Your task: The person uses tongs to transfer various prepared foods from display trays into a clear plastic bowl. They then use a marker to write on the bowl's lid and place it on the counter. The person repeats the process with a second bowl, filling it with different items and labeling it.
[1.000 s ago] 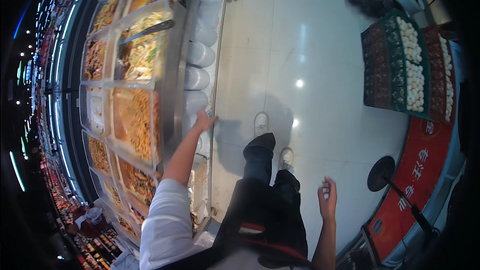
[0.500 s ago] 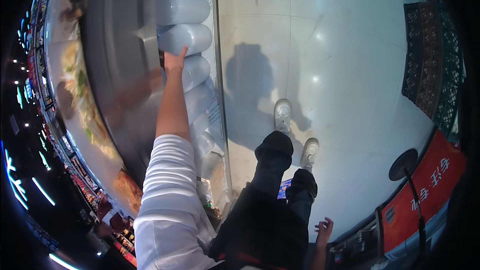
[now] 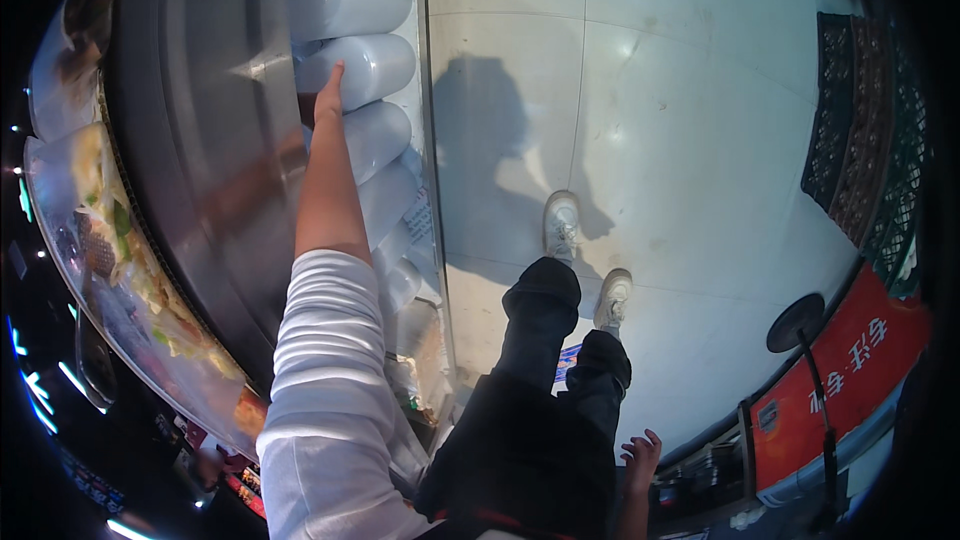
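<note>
Stretched forward at the left, my left hand reaches a frosted, translucent plastic container lying on its side. Its thumb presses along the container's surface, while the other fingers are tucked out of sight at the container's inner end. Similar containers lie in a row beside it, one farther off and another nearer. Low at the right, my right hand hangs by my leg, fingers apart and holding nothing.
A steel counter runs along the left, with a food-picture panel on its outer side. Pale floor tiles lie to the right. Dark lattice crates, a round-headed stand and a red sign line the far right.
The view has shifted slightly, so the containers and counter sit farther left and higher. My left hand keeps its place at the same container. My right hand still hangs open.
</note>
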